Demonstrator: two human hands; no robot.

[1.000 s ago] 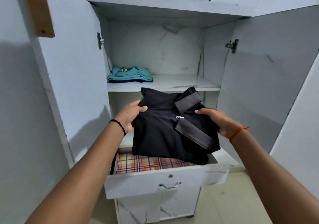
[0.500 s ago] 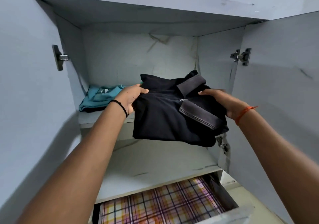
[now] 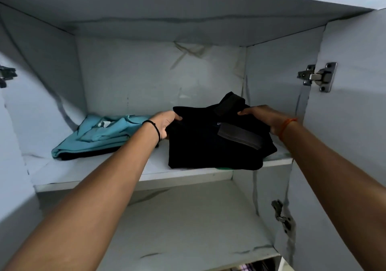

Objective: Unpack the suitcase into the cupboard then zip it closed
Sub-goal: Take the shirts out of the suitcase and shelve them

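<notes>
A folded black polo shirt (image 3: 200,145) with a grey collar lies on the right half of the cupboard's upper shelf (image 3: 104,174), its front edge over the shelf lip. My left hand (image 3: 164,123) grips its left edge with the thumb on top. Gripping the right edge near the collar is my right hand (image 3: 264,117). A bit of green fabric (image 3: 224,168) peeks out beneath the shirt. The suitcase is out of view.
A folded teal garment (image 3: 100,137) lies on the left of the same shelf, over something dark. Below is a bare lower shelf (image 3: 188,229). The right door (image 3: 351,124) stands open with metal hinges (image 3: 317,76). A plaid cloth (image 3: 248,267) shows at the bottom edge.
Both hands carried the black shirt up from above the drawer and forward into the cupboard; it now rests on the upper shelf. The view has moved closer.
</notes>
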